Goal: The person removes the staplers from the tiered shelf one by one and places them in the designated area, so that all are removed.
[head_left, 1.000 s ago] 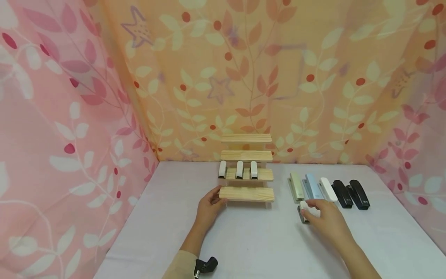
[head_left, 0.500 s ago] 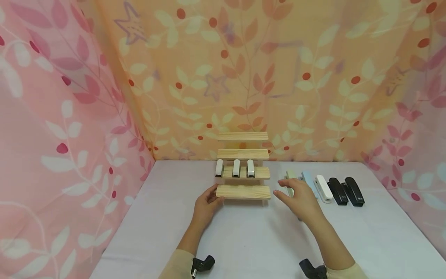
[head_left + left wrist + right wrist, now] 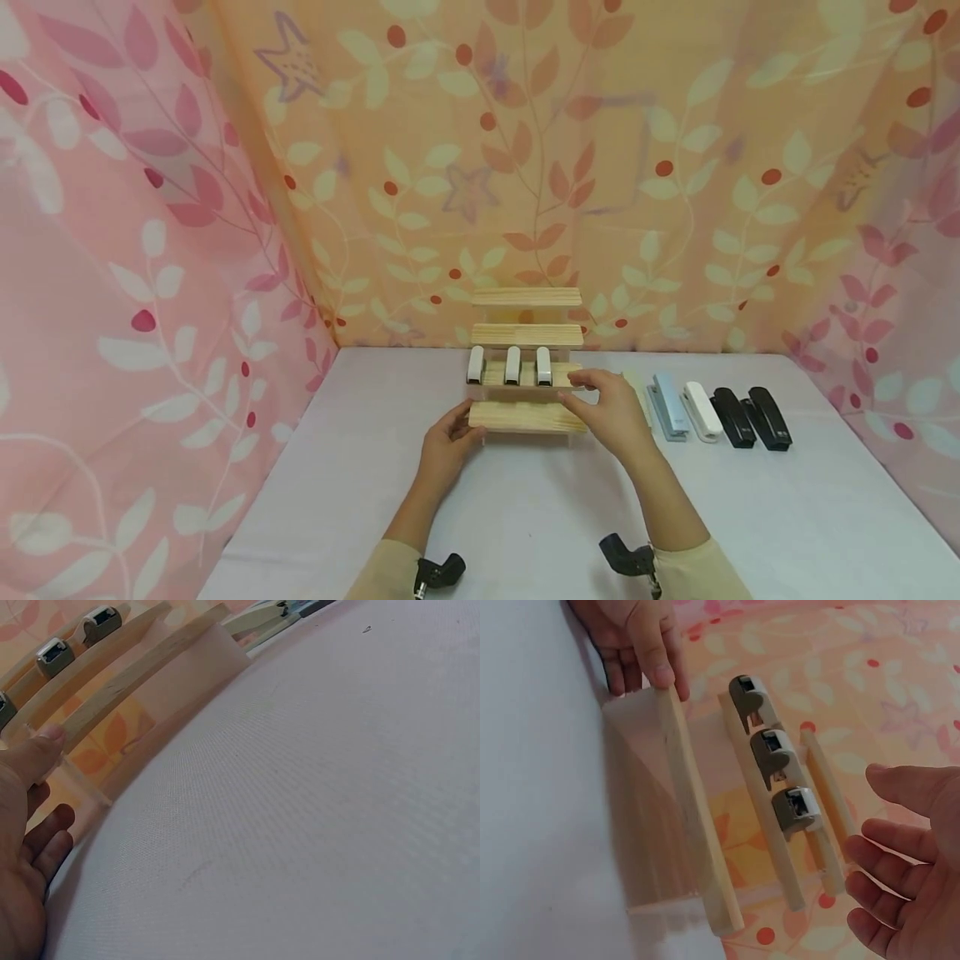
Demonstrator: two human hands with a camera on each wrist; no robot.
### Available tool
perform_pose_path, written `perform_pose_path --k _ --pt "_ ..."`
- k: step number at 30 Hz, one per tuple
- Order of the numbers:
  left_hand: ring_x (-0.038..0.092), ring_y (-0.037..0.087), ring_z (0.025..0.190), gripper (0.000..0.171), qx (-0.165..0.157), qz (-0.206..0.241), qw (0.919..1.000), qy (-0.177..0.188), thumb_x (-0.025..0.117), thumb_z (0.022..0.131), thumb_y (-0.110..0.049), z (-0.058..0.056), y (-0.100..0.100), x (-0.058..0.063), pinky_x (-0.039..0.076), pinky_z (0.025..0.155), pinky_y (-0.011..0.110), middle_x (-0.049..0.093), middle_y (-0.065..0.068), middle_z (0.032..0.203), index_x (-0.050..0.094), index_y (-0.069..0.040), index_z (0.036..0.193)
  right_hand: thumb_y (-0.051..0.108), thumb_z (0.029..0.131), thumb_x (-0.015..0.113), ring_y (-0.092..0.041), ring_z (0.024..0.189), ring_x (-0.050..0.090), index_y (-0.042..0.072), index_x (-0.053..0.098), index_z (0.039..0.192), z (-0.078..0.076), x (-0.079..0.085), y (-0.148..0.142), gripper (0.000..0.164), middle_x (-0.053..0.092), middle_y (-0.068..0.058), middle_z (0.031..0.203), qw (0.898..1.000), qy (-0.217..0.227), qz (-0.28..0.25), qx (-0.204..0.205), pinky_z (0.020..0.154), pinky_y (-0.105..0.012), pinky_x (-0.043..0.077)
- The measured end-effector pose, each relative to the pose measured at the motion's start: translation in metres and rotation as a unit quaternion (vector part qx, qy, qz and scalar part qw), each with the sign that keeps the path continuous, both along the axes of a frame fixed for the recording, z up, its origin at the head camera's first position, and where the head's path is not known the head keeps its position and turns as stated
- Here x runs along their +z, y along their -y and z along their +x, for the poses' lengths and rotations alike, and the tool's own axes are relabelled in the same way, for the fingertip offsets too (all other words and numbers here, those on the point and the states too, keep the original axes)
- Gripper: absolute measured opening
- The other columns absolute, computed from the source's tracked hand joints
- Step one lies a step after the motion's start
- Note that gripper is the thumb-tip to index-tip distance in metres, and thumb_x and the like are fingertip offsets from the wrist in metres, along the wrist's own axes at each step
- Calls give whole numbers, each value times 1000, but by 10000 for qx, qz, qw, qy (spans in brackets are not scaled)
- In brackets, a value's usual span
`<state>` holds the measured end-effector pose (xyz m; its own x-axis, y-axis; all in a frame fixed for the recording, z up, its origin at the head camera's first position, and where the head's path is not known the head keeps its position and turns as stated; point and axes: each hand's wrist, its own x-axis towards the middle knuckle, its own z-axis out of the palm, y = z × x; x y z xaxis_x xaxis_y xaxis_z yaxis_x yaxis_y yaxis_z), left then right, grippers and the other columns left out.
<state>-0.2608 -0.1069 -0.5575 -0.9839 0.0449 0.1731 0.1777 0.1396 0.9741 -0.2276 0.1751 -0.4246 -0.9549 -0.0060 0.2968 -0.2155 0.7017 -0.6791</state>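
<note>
A tiered wooden shelf rack (image 3: 525, 417) with clear sides stands at the table's middle. My left hand (image 3: 444, 450) grips the left end of its lowest board, the thumb on the board's edge in the right wrist view. Three white-topped staplers (image 3: 513, 365) stand in a line on the second board from the bottom, their front ends facing me. My right hand (image 3: 611, 412) hovers by that board's right end, fingers spread. In the right wrist view nothing lies between the right hand's (image 3: 915, 862) fingers and thumb.
Right of the rack lie a pale green stapler (image 3: 639, 393), partly hidden by my right hand, a light blue stapler (image 3: 668, 408), a white stapler (image 3: 702, 412) and two black staplers (image 3: 768, 419). A floral curtain (image 3: 420, 167) stands close behind the rack.
My right hand has moved left from a white stapler in front of the row to the rack's right side; that stapler no longer shows. The left hand has stayed on the rack.
</note>
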Motion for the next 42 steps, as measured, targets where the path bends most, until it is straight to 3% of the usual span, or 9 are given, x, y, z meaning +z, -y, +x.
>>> perform_pose_path --k 5,9,18,26,33,40,42 --pt "70 26 111 65 54 13 10000 -3 83 87 -28 -1 2 0 60 88 24 69 12 128 58 -16 146 29 88 83 -34 114 64 6 72 122 -18 -9 13 42 74 -11 118 9989 -351 -302 117 100 -54 52" --pt "70 24 110 67 -15 -59 10000 3 83 85 -35 -2 2 -1 60 89 24 69 10 129 58 -18 146 29 86 85 -34 115 60 5 72 121 -27 -20 21 44 74 -12 118 9974 -574 -436 -22 100 -54 49" --pt "69 25 110 67 -123 -24 9999 -25 83 86 -33 0 0 -2 60 89 24 69 12 128 58 -16 146 37 81 89 -39 120 54 4 71 124 -35 -30 31 57 73 -15 118 9967 -563 -37 -584 110 -55 36" --pt "68 31 113 65 40 -135 9999 30 82 89 -21 0 -1 0 59 89 24 67 16 130 56 -13 147 40 79 89 -41 115 55 6 71 125 -43 -32 37 61 73 -17 120 9944 -563 437 -785 104 -57 38" --pt "68 35 113 62 -10 -164 9999 11 80 90 -14 13 -4 21 60 89 24 66 20 131 55 -4 147 45 78 88 -38 111 55 8 74 122 -46 -35 40 59 74 -15 116 9928 -592 498 -912 101 -55 39" --pt "70 24 110 66 4 -222 9997 -72 83 86 -31 0 0 0 59 89 23 68 10 130 58 -18 146 42 80 87 -38 108 56 9 75 118 -49 -39 39 52 75 -14 112 9917 -716 473 -956 97 -55 40" --pt "70 23 109 65 21 -285 9996 -77 83 87 -31 0 1 0 59 88 22 69 10 129 58 -19 146 40 81 87 -38 106 57 9 76 116 -49 -38 39 48 76 -13 111 9919 -714 455 -948 96 -55 40"
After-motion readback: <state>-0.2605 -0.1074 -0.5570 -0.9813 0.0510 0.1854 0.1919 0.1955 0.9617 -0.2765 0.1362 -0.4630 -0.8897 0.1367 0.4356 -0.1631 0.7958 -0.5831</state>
